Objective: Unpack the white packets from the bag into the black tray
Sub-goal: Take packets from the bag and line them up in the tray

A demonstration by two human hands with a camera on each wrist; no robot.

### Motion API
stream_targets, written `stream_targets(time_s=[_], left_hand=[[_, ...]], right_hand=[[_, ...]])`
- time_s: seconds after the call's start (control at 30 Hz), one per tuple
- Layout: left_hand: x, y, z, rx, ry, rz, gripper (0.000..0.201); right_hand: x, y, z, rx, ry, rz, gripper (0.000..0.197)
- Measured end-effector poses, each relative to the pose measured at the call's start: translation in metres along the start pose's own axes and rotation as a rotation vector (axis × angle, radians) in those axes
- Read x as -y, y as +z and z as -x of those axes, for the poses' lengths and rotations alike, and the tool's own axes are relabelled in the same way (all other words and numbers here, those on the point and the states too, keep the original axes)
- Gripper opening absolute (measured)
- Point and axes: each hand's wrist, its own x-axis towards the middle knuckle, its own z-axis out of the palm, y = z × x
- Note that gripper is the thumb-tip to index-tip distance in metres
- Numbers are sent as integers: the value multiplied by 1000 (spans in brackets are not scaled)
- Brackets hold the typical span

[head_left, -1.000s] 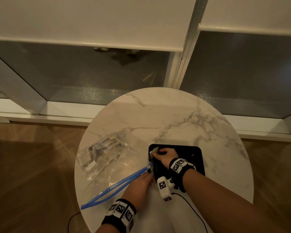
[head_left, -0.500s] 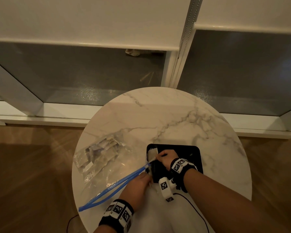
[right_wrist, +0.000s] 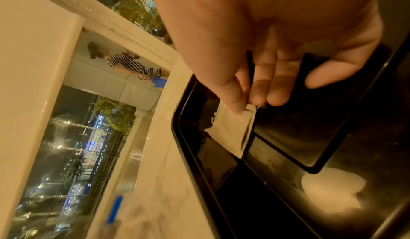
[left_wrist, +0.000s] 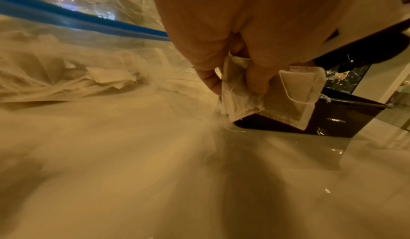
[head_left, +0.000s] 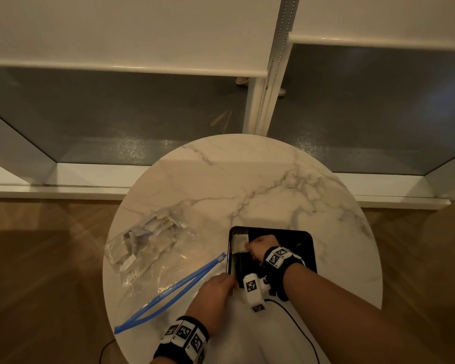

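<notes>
Our right hand (head_left: 263, 246) pinches a flat white paper packet (head_left: 240, 243) into the glossy black tray's (head_left: 309, 248) corner for room, left hand (left_wrist: 221, 46) gripping more packets (left_wrist: 266, 100).

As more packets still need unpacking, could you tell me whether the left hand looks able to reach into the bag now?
Probably not yet: the left hand already pinches white packets by the black tray. The zip bag's blue-edged mouth lies open beside it.

table (head_left: 247, 179): white, grey-veined | tray (head_left: 309, 248): black | bag (head_left: 153, 248): clear, blue strip | packets (left_wrist: 266, 100): seemingly white
</notes>
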Motion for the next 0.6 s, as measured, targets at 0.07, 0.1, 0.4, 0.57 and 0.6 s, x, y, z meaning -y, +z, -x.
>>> stream_targets(time_s=[0.07,0.1,0.4,0.57,0.6], left_hand=[[-2,3,0,0,9,0,23],[-2,4,0,3,12,-2,23],[-8,8,4,-9,14,-5,28],[-10,9,4,-26,14,-6,25],[-10,9,5,-26,11,-4,25]], right_hand=[[-3,-2,-1,-16,44,-14,18],[-6,-3,-1,-25,63,-32,17],[-11,-13,9,52,76,-204,9],[-10,-16,12,72,37,-149,14],[-10,-17,13,76,20,-128,14]])
